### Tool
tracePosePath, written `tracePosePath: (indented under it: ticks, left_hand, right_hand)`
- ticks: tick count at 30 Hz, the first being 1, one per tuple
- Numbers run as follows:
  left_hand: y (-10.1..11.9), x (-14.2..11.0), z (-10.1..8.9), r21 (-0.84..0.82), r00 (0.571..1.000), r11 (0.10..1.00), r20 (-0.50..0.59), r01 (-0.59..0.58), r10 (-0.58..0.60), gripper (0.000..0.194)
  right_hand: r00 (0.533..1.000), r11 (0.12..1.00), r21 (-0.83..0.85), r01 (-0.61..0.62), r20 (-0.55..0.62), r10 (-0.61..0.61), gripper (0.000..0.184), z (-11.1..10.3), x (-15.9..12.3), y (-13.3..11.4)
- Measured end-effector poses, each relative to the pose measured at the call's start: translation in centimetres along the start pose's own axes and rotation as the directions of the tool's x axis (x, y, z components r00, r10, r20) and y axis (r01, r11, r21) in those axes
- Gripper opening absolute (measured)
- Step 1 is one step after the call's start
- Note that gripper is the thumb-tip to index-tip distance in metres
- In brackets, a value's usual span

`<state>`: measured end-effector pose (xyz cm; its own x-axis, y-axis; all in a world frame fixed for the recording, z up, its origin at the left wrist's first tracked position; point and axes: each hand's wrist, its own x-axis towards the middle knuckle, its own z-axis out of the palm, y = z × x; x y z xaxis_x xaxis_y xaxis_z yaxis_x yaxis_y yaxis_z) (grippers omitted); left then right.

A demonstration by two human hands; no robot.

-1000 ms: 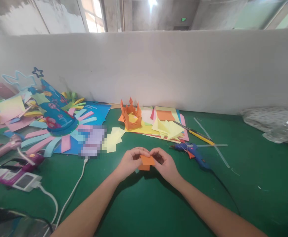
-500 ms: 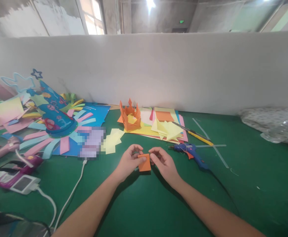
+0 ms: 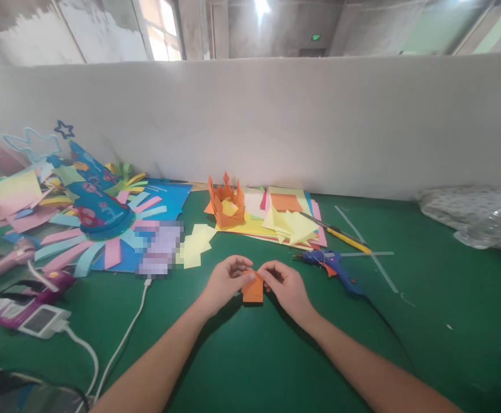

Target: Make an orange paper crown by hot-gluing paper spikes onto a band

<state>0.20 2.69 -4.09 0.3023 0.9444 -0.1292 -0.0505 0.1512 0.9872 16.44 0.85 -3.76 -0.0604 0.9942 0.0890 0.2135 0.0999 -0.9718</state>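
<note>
A small folded piece of orange paper (image 3: 253, 291) is held up between my two hands, just over the green table. My left hand (image 3: 230, 280) pinches its upper left part, thumb lying across the front. At the upper right corner, the thumb and index finger of my right hand (image 3: 285, 284) close on the paper's edge. Behind the hands stands an orange folded-paper crown (image 3: 229, 212), resting on coloured sheets. Pale yellow folded papers (image 3: 291, 225) lie to its right.
A blue glue gun (image 3: 339, 269) with a cord and a yellow utility knife (image 3: 348, 240) lie on the right. To the left are a blue party hat (image 3: 100, 198), a pixelated phone-like object (image 3: 160, 249) on a white cable, and a power strip (image 3: 39, 320). A white partition (image 3: 250, 120) rises behind.
My right hand has moved slightly left and its fingertips now meet the orange paper's upper right corner. The paper has shifted a little and sits straighter.
</note>
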Motion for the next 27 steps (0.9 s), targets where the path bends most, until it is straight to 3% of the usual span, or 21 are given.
tracePosePath:
  ticks: [14, 27]
  left_hand:
    - [0.35, -0.08, 0.02, 0.084, 0.995, 0.996, -0.098, 0.011, -0.003, 0.029]
    - [0.02, 0.12, -0.21, 0.114, 0.997, 0.993, -0.073, -0.021, 0.029, 0.024]
  right_hand:
    - [0.996, 0.997, 0.033, -0.063, 0.073, 0.060, 0.023, 0.13, 0.05, 0.41]
    - [0.993, 0.997, -0.012, -0.072, 0.089, 0.072, 0.023, 0.26, 0.03, -0.04]
